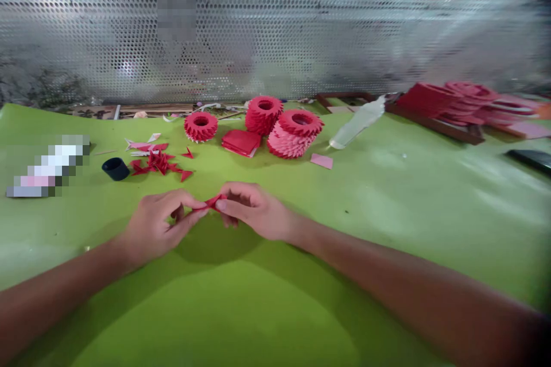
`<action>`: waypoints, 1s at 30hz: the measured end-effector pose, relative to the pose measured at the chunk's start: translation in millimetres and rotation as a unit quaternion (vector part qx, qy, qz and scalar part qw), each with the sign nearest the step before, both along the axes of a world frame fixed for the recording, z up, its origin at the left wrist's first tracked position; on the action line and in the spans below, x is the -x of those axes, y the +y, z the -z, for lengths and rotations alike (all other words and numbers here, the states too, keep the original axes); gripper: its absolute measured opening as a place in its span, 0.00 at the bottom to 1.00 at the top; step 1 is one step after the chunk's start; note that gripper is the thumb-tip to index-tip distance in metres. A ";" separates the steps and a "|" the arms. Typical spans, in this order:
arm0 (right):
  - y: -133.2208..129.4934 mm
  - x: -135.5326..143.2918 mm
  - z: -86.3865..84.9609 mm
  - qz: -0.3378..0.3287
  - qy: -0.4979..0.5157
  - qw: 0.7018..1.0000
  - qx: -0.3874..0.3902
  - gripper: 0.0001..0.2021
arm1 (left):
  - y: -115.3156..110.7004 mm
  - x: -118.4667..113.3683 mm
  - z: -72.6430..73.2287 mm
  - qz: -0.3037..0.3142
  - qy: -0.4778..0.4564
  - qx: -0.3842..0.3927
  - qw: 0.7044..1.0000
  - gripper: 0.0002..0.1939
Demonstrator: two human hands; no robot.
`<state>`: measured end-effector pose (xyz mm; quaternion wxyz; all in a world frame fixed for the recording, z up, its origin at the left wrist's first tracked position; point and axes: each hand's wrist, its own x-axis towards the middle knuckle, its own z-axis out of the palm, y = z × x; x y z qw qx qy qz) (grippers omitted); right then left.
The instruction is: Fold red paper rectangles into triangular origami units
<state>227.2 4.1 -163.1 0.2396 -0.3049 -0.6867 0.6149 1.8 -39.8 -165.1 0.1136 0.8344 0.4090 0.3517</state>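
Over the green table [408, 200] before us, a left hand [157, 223] and right hand [262, 212] meet, fingertips pinching; three paper rings [264, 121] sit from twelve to two o'clock of them, a red heap [158, 163] at ten. Gripped between both: one folded red paper [212, 202].

Beyond the left grip [152, 222], we see a dark cylinder [115, 170]; far right of the right grip [257, 210], a black object [532, 160]; behind both, a perforated sheet [267, 28].
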 end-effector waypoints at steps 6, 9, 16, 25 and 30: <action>-3.5 0.6 1.1 0.025 -0.022 0.996 -0.082 0.15 | 0.0 -4.8 -6.4 -0.041 -0.003 0.105 0.994 0.16; -4.9 0.6 0.6 0.031 -0.024 0.994 -0.097 0.13 | 2.2 -7.5 -7.5 -0.022 0.045 0.127 0.991 0.19; -4.1 -0.9 -0.8 0.037 0.025 0.997 -0.062 0.17 | 3.1 -5.8 -2.0 0.000 0.033 0.012 0.999 0.16; -4.3 0.4 -0.4 0.028 0.026 0.998 -0.047 0.16 | 2.1 -6.6 -3.3 -0.002 0.057 -0.046 0.997 0.17; -4.6 0.2 0.0 0.029 0.007 0.998 -0.058 0.17 | 2.0 -5.9 -2.4 0.002 0.057 -0.043 0.997 0.19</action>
